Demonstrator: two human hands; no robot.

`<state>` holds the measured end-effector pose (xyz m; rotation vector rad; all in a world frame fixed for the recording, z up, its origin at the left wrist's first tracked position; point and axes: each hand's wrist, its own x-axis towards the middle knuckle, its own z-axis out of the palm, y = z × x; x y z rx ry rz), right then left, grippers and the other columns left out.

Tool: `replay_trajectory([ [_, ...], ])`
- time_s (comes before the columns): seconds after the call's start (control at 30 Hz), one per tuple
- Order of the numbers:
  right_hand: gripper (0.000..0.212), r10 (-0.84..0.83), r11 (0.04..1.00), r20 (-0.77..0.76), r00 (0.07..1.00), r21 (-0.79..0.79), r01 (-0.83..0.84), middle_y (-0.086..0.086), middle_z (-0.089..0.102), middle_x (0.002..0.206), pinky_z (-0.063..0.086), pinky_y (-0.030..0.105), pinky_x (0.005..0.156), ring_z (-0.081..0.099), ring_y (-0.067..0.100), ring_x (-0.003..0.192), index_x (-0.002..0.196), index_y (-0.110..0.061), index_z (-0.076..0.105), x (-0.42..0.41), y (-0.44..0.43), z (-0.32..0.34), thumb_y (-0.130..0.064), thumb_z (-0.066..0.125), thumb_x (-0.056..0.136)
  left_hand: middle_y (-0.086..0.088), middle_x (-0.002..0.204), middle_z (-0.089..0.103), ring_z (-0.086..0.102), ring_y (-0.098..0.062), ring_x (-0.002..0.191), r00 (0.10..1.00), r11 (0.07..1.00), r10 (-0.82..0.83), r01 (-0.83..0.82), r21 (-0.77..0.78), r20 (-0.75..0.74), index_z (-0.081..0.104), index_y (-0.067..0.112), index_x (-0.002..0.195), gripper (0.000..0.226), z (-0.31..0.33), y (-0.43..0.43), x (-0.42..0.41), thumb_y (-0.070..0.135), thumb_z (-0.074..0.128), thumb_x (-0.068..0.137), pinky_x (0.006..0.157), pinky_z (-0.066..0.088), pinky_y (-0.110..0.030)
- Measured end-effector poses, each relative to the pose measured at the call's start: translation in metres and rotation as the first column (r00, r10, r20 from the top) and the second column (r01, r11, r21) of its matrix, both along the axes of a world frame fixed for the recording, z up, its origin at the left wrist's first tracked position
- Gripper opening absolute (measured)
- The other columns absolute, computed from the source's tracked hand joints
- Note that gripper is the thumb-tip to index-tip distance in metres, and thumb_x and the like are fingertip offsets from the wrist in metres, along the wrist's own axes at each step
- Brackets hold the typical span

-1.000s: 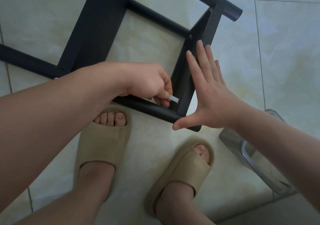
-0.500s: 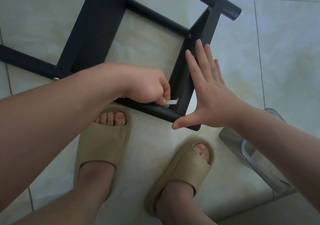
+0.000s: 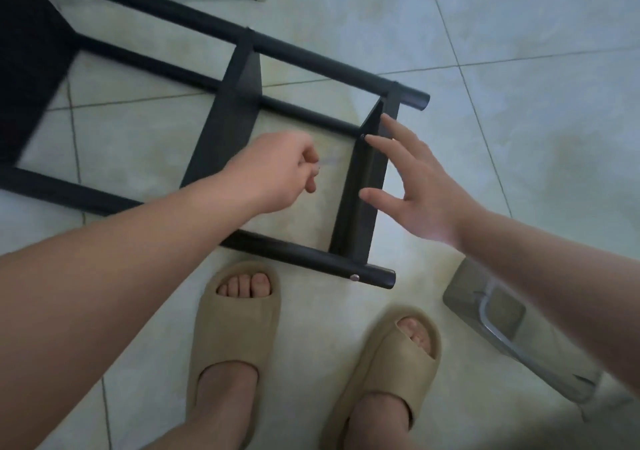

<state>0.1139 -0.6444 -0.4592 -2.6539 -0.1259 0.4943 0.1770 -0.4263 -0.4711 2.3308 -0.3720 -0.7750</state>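
Observation:
A black metal frame (image 3: 304,59) of tubes and flat cross panels lies on the tiled floor. My left hand (image 3: 277,172) hovers over the opening between two panels, fingers curled, pinching a small silvery tool (image 3: 327,162) that is blurred. My right hand (image 3: 419,186) is spread open at the end panel (image 3: 356,207), with the thumb and forefinger tips at its upper edge; whether they touch it is unclear. A silver screw head (image 3: 354,277) shows near the end of the nearest tube.
My feet in beige slides (image 3: 235,325) stand just in front of the frame. A clear plastic container (image 3: 498,311) with a metal handle lies on the floor at the lower right. Pale tiles lie beyond the frame on the right.
My left hand has lifted off the nearest tube's corner with the tool and moved up over the opening. My right hand has come off the corner and loosened. The view has widened.

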Motion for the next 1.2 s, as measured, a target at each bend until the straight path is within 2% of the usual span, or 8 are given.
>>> replay_trajectory([
  [0.07, 0.077, -0.023, 0.996, 0.055, 0.998, -0.088, 0.028, -0.001, 0.006, 0.17, 0.016, 0.042, 0.124, 0.008, 0.022, 0.155, 0.159, -0.022, 0.026, 0.023, -0.002, 0.006, -0.037, 0.066, 0.095, 0.012, 0.084, 0.072, 0.061, -0.003, 0.074, 0.99, 0.999, 0.025, -0.021, -0.024, 0.136, 0.056, 0.03, 0.088, 0.014, 0.016, -0.007, 0.021, 0.029, 0.053, 0.101, 0.067, 0.046, -0.031],
  [0.17, 0.085, -0.032, 0.986, 0.091, 0.995, -0.161, 0.047, -0.001, 0.006, 0.17, 0.015, 0.047, 0.122, 0.004, 0.023, 0.155, 0.161, -0.027, 0.018, 0.065, -0.004, 0.012, -0.04, 0.068, 0.093, 0.004, 0.095, 0.064, 0.058, -0.018, 0.084, 0.949, 0.999, 0.014, -0.025, 0.031, 0.315, 0.053, 0.022, 0.097, 0.009, 0.031, -0.022, 0.06, 0.027, 0.048, 0.103, 0.069, 0.045, -0.04],
  [0.3, 0.097, 0.022, 0.953, -0.036, 0.999, -0.301, -0.032, -0.001, 0.019, 0.167, 0.016, 0.046, 0.12, 0.015, 0.025, 0.153, 0.161, -0.03, 0.009, 0.116, -0.006, 0.006, -0.055, 0.068, 0.088, -0.003, 0.1, 0.052, 0.047, -0.027, 0.092, 0.894, 0.988, -0.054, -0.015, 0.151, 0.445, 0.042, 0.017, 0.103, 0.003, 0.027, -0.043, 0.11, 0.015, 0.041, 0.101, 0.071, 0.033, -0.039],
  [0.43, 0.093, 0.014, 0.932, -0.111, 0.994, -0.358, -0.053, 0.001, 0.04, 0.151, 0.032, 0.045, 0.106, 0.041, 0.03, 0.133, 0.158, -0.031, 0.014, 0.141, -0.01, -0.016, -0.052, 0.07, 0.088, -0.006, 0.083, 0.052, 0.051, -0.026, 0.071, 0.922, 0.956, -0.092, -0.024, 0.292, 0.377, 0.035, 0.014, 0.103, 0.005, 0.0, -0.046, 0.149, 0.013, 0.038, 0.099, 0.055, 0.029, -0.037],
  [0.67, 0.028, 0.085, 0.889, 0.215, 0.973, -0.458, 0.024, -0.001, 0.056, 0.115, 0.034, 0.035, 0.083, 0.05, 0.026, 0.108, 0.124, -0.021, 0.052, 0.131, -0.011, -0.029, -0.039, 0.05, 0.103, -0.008, 0.075, 0.052, 0.05, -0.024, 0.065, 0.942, 0.921, -0.158, 0.033, 0.389, 0.295, 0.032, 0.013, 0.096, 0.007, -0.015, -0.047, 0.162, 0.007, 0.036, 0.096, 0.058, 0.031, -0.037],
  [0.87, 0.025, 0.126, 0.862, 0.328, 0.936, -0.503, 0.06, -0.002, 0.055, 0.113, 0.031, 0.035, 0.08, 0.05, 0.026, 0.106, 0.117, -0.021, 0.057, 0.106, -0.001, 0.021, -0.04, 0.048, 0.103, -0.009, 0.076, 0.052, 0.044, -0.021, 0.053, 0.895, 0.908, -0.218, 0.04, 0.416, 0.39, 0.034, 0.008, 0.097, 0.003, 0.031, -0.029, 0.14, 0.007, 0.036, 0.099, 0.047, 0.028, -0.032],
  [0.97, 0.027, 0.096, 0.868, 0.369, 0.925, -0.485, 0.104, -0.004, 0.054, 0.114, 0.032, 0.035, 0.083, 0.049, 0.025, 0.107, 0.119, -0.022, 0.058, 0.088, 0.008, 0.056, -0.042, 0.052, 0.101, -0.004, 0.076, 0.047, 0.049, -0.029, 0.067, 0.86, 0.918, -0.154, -0.058, 0.393, 0.486, 0.033, 0.012, 0.102, 0.006, 0.068, -0.021, 0.12, 0.017, 0.035, 0.101, 0.061, 0.038, -0.036],
  [1.2, 0.023, 0.106, 0.89, 0.387, 0.916, -0.447, 0.086, -0.003, 0.055, 0.126, 0.034, 0.035, 0.083, 0.048, 0.025, 0.113, 0.114, -0.023, 0.057, 0.034, 0.034, 0.111, -0.039, 0.059, 0.097, -0.004, 0.069, 0.055, 0.053, -0.021, 0.06, 0.916, 0.937, -0.021, -0.122, 0.328, 0.401, 0.033, 0.013, 0.103, 0.01, 0.123, 0.004, 0.044, 0.008, 0.04, 0.097, 0.049, 0.03, -0.033],
])
